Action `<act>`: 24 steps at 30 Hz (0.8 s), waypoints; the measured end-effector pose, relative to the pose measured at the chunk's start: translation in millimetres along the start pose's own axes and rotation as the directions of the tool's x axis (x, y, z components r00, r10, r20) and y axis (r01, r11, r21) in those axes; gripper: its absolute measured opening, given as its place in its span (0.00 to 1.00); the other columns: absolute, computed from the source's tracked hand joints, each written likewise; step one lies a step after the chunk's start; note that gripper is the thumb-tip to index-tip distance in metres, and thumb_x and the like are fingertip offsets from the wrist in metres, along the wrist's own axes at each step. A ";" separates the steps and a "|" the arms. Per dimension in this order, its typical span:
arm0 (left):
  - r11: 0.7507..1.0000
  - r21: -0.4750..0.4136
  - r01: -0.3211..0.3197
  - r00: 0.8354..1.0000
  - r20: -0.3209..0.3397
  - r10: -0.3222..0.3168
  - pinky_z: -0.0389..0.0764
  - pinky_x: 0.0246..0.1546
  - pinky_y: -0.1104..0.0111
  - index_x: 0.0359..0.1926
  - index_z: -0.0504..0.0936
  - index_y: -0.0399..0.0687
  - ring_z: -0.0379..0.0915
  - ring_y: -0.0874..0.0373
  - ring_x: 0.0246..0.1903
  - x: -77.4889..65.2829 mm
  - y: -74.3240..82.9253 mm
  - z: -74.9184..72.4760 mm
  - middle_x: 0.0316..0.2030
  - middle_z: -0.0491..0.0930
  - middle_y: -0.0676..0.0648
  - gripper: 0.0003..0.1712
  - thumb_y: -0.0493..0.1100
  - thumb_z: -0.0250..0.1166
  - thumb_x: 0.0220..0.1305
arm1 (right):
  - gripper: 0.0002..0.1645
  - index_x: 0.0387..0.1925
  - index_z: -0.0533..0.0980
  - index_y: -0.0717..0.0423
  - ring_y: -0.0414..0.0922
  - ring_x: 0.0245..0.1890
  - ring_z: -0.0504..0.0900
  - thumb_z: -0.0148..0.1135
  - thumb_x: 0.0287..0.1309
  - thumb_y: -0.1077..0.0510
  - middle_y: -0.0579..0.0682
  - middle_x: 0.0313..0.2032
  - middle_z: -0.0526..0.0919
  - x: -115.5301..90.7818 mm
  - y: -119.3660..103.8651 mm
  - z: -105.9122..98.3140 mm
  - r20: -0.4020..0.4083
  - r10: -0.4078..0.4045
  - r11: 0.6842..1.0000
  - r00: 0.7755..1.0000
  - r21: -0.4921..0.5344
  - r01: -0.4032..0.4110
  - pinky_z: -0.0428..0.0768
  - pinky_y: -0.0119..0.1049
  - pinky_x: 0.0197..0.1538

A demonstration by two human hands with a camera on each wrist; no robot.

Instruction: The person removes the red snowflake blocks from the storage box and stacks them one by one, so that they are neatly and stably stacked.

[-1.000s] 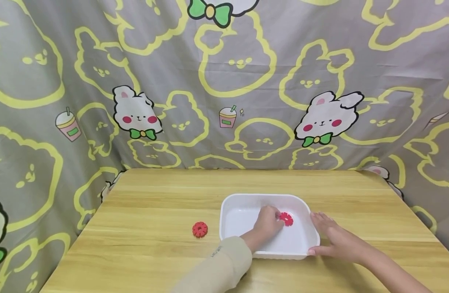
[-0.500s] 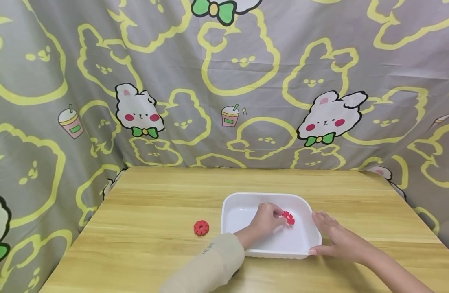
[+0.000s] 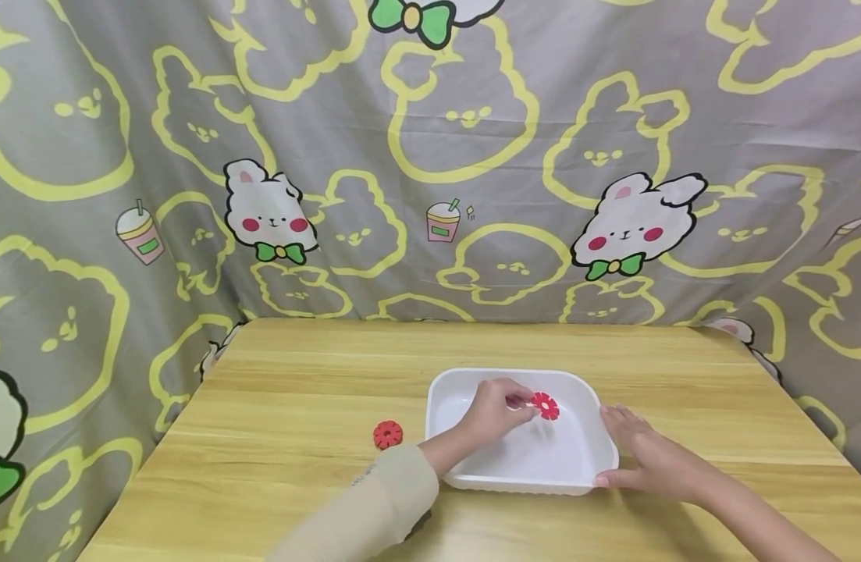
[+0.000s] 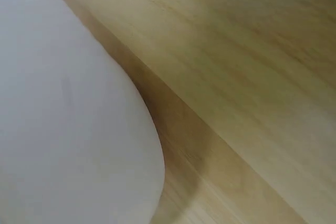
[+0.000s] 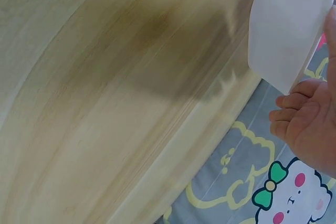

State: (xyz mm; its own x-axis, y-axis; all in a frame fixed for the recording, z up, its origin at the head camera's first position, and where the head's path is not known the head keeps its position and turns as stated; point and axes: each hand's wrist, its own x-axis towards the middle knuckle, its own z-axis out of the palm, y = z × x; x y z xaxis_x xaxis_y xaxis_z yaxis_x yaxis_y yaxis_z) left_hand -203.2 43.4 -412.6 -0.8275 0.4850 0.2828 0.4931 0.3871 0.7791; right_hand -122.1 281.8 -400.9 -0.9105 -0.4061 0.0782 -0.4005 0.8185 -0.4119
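My left hand (image 3: 499,407) reaches over the white tray (image 3: 585,445) and pinches the edge of a red notched plastic disc (image 3: 546,406), a snowflake-shaped building piece. The disc stands tilted, its face showing a hole in the middle. Against the tray's right end rests my right hand (image 3: 651,460), fingers extended along the outer wall and thumb at the front corner. In the right wrist view the right hand's fingers (image 5: 294,108) lie beside the tray's white wall (image 5: 291,30). A second red notched disc (image 3: 388,435) lies on the table, left of the tray.
The wooden table (image 3: 297,375) runs back to a grey curtain (image 3: 416,117) printed with rabbits and yellow outlines. A beige sleeve (image 3: 374,499) covers the left forearm and crosses the table in front of the tray's left side.
The left hand has drawn back up and leftward with the pinched red disc, which turned edge-on and then face-on again. The right hand stays at the tray's end.
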 end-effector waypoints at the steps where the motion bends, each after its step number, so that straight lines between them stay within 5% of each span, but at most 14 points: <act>1: 1.000 -0.011 -0.010 1.000 -0.006 0.010 0.76 0.32 0.84 0.36 0.84 0.35 0.75 0.68 0.28 -0.9 0.7 -2.1 0.32 0.84 0.43 0.10 0.35 0.69 0.51 | 0.59 0.59 0.60 0.79 0.74 0.61 0.57 0.69 0.39 0.38 0.75 0.61 0.62 0.0 0.3 -0.2 0.002 0.004 1.000 1.000 0.003 -0.004 0.60 0.68 0.56; 19: 0.990 -0.094 -0.101 0.990 -0.106 0.091 0.81 0.37 0.79 0.36 0.84 0.33 0.81 0.55 0.32 -27.0 -10.7 -33.4 0.34 0.84 0.40 0.09 0.32 0.68 0.51 | 0.59 0.61 0.58 0.80 0.75 0.61 0.56 0.69 0.40 0.41 0.76 0.62 0.59 -1.3 2.7 0.7 -0.001 -0.004 0.999 1.000 0.046 0.004 0.59 0.70 0.55; 24: 0.990 -0.115 -0.078 0.990 -0.124 0.063 0.82 0.38 0.76 0.37 0.84 0.33 0.81 0.53 0.33 -33.7 -13.7 -46.4 0.35 0.83 0.40 0.10 0.32 0.68 0.51 | 0.59 0.61 0.57 0.80 0.75 0.61 0.55 0.69 0.40 0.41 0.77 0.62 0.59 -1.9 2.4 0.1 0.011 -0.006 0.999 1.000 0.044 0.006 0.59 0.70 0.55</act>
State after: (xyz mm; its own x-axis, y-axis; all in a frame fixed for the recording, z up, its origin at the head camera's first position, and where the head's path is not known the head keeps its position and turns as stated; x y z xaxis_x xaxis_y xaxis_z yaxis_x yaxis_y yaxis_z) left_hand -194.5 -14.6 -406.9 -0.8215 0.4075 0.3989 0.5219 0.2554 0.8139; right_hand -121.3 284.4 -402.1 -0.9067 -0.4158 0.0709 -0.4010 0.7976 -0.4507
